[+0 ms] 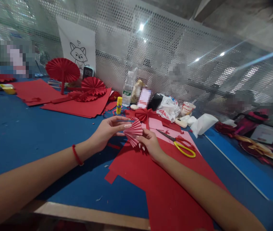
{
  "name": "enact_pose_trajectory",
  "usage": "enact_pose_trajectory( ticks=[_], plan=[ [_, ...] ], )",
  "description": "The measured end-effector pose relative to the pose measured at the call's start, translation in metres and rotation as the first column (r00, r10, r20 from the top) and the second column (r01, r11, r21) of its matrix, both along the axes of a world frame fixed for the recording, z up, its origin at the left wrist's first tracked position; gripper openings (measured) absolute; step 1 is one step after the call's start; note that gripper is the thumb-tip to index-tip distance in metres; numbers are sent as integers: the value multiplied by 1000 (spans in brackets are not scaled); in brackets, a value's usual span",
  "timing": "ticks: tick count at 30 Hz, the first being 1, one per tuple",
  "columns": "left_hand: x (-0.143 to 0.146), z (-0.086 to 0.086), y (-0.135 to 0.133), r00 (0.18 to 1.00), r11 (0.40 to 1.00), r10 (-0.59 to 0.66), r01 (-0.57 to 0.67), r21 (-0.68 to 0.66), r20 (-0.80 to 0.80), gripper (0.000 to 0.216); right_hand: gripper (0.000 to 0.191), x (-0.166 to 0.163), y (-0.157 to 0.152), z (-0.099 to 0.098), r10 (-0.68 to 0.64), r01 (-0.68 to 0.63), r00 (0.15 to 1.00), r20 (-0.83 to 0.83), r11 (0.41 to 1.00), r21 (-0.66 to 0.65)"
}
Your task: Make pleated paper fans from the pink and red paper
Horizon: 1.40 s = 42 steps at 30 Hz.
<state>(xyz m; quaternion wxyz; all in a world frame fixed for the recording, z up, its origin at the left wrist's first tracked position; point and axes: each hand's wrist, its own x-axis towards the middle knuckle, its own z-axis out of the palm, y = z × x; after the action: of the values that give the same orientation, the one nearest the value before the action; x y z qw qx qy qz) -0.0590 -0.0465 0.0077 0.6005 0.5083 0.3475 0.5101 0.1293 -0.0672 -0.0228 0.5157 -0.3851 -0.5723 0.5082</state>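
Between my two hands is a small pink pleated paper fan (133, 132), partly spread and held above the table. My left hand (110, 130) pinches its left side with thumb and fingers; a red bracelet (77, 155) circles that wrist. On the lower right edge of the fan, my right hand (151, 144) grips the folds between thumb and fingertips. Beneath the hands lie red paper sheets (167, 179). Scissors with red and yellow handles (181, 146) rest on pink paper just right of my right hand. A yellow glue stick (119, 105) stands upright beyond my left hand.
Finished red paper fans (63, 70) lie and stand on red sheets (78, 106) at the back left. Along the perforated metal screen (117, 48) are a water bottle (127, 89), a white plastic bag (169, 108) and a paper cup (187, 108). The table's wooden edge (78, 213) runs nearest me.
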Motion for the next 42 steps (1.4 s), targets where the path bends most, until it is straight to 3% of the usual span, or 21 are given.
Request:
enact_pose_trajectory(
  ticks=[2, 5, 13, 21, 32, 36, 42],
  plan=[
    [1, -1, -1, 999, 1000, -30, 31, 5, -44, 47, 16, 0, -1, -1, 20, -19, 999, 36, 1000, -9],
    [1, -5, 1, 999, 1000, 17, -17, -13, -36, 45, 18, 1, 0, -2, 30, -28, 998, 60, 999, -24],
    [-1, -6, 9, 976, 989, 137, -124, -85, 167, 36, 20, 0, 0, 1, -46, 44, 999, -23, 997, -63],
    [1, -4, 13, 929, 974, 173, -112, -198, 327, 27, 28, 2, 2, 0, -134, 122, 983, -128, 988, -96],
    [1, -8, 13, 975, 978, 49, -3, -208, 215, 28, 32, 2, 2, -1, -187, 182, 971, -146, 982, -47],
    [1, -9, 10, 995, 979, -9, 30, -200, 102, 32, 34, 2, 2, -1, -201, 198, 966, -161, 980, -34],
    [3, -7, 3, 998, 998, -25, 22, -60, -58, 39, 33, 1, 0, 0, -181, 183, 982, -56, 982, 38]
  ],
)
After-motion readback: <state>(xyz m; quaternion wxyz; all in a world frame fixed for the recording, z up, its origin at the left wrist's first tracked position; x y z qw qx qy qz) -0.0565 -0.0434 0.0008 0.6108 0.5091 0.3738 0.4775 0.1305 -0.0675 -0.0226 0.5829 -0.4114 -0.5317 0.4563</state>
